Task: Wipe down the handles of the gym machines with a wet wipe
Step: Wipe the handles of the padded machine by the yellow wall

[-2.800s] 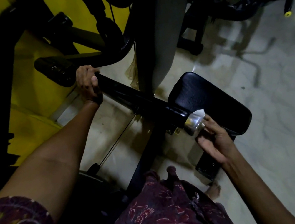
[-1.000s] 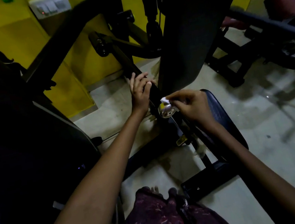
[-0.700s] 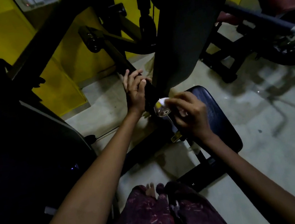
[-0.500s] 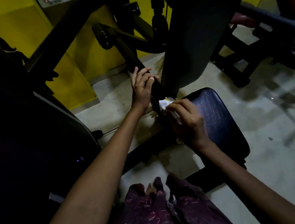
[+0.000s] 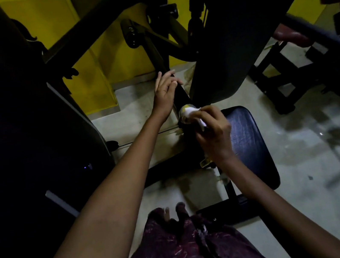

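Maroon patterned fabric clothing (image 5: 180, 253) nearest. Right hand (image 5: 213, 131) pinches a crumpled white wet wipe (image 5: 192, 115), pressing it on the shiny metal end cap (image 5: 184, 111) of the black cylindrical machine handle (image 5: 179, 95), just beside the black padded seat (image 5: 250, 142). Left hand (image 5: 165, 93) rests on the handle further up, fingers mostly straight, loosely steadying. Beyond, a second black handle (image 5: 129, 34) by the yellow wall (image 5: 63, 34). Judging: end cap in progress; grip length and other handles likely left.

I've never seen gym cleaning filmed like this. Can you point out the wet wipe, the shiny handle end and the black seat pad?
wet wipe (image 5: 193, 114), head view, white fold beside fingertips.
shiny handle end (image 5: 182, 111), head view, bare metal rim.
black seat pad (image 5: 250, 144), head view, top surface.
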{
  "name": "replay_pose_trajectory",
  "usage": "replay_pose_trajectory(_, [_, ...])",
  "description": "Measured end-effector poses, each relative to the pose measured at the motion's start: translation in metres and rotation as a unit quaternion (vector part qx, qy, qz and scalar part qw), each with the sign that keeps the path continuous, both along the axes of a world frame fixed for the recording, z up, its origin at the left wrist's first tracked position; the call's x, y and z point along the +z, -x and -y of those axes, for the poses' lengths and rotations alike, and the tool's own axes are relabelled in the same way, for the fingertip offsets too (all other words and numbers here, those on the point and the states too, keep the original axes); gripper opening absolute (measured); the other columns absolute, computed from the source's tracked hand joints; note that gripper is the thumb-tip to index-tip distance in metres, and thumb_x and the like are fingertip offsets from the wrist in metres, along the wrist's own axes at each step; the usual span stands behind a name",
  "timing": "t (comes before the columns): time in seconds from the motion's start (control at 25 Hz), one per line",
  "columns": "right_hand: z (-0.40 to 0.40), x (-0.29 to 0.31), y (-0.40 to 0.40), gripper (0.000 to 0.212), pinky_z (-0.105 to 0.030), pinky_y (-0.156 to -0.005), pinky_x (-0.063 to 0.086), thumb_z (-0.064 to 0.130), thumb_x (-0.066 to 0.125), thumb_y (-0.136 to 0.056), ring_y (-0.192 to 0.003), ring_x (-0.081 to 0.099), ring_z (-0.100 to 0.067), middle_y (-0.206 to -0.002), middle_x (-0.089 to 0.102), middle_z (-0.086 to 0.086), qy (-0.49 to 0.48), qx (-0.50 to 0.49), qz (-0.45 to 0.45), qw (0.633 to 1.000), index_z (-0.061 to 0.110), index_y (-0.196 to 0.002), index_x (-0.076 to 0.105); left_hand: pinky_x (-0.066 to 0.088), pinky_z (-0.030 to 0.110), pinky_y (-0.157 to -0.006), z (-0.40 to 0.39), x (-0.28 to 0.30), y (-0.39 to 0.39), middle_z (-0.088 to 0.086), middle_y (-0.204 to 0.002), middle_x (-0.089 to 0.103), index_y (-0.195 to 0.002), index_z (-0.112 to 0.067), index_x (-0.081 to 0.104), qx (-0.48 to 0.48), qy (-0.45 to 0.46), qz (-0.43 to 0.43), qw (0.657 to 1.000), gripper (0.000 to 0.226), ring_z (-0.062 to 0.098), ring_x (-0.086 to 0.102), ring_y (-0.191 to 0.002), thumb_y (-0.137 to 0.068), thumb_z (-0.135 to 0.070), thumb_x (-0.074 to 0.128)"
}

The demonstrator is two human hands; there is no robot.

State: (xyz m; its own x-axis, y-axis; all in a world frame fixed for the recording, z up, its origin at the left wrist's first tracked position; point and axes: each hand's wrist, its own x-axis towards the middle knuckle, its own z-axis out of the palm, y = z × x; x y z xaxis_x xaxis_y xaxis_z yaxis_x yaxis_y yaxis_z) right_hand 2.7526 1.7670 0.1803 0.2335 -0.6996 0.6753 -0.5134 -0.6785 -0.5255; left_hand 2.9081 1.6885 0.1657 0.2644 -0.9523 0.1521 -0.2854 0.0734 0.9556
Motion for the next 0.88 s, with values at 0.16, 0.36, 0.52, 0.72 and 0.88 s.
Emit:
replay_pose_trajectory(0.16, [-0.005,-0.004,-0.001,0.015,-0.026,-0.065,0.047,-0.003,0.069,-0.076,-0.075,0.058,-0.021,-0.082,0.06,-0.014,0.007,0.029,-0.029,0.999,0.004,-0.089,0.071,0.01,0.024,-0.109,-0.001,-0.001,0.001,0.01,-0.14,0.045,-0.095,-0.001,0.065,0.0,0.005,0.006,1.0,0.026,0.026,0.013,-0.143,-0.099,-0.004,0.039])
replay_pose_trajectory(0.36, [0.001,0.007,-0.001,0.01,-0.023,-0.064,0.045,-0.003,0.07,-0.074,-0.078,0.052,-0.016,-0.085,0.058,-0.013,0.007,0.01,-0.009,1.0,0.002,-0.082,0.068,0.01,0.025,-0.109,0.0,-0.002,0.002,0.01,-0.139,0.046,-0.094,0.0,0.065,0.006,0.006,0.003,1.0,0.027,0.025,0.014,-0.142,-0.099,-0.004,0.038])
replay_pose_trajectory(0.52, [0.001,-0.002,0.01,0.024,-0.024,-0.07,0.049,-0.006,0.067,-0.072,-0.083,0.055,-0.013,-0.093,0.058,-0.008,-0.028,0.047,-0.017,0.998,0.007,-0.092,0.07,0.009,0.021,-0.107,0.003,-0.007,-0.001,0.012,-0.138,0.047,-0.092,-0.003,0.065,0.0,0.017,0.013,1.0,0.027,0.029,0.016,-0.142,-0.098,-0.006,0.039])
replay_pose_trajectory(0.72, [0.023,0.025,0.005,0.027,-0.01,-0.08,0.042,-0.009,0.057,-0.071,-0.091,0.054,-0.006,-0.095,0.065,-0.014,-0.107,0.084,0.006,0.991,0.001,-0.091,0.072,0.009,0.026,-0.11,0.003,-0.008,-0.001,0.011,-0.137,0.048,-0.092,-0.003,0.065,0.0,0.019,0.014,1.0,0.031,0.023,0.015,-0.141,-0.093,-0.016,0.037])
replay_pose_trajectory(0.88, [0.035,0.029,0.0,0.031,-0.014,-0.082,0.045,-0.006,0.052,-0.07,-0.092,0.056,-0.005,-0.094,0.066,-0.005,-0.124,0.156,-0.016,0.98,0.004,-0.09,0.072,0.01,0.022,-0.107,0.004,-0.01,-0.003,0.009,-0.138,0.047,-0.093,-0.004,0.065,-0.002,0.015,0.015,1.0,0.036,0.026,0.015,-0.142,-0.09,-0.023,0.035])
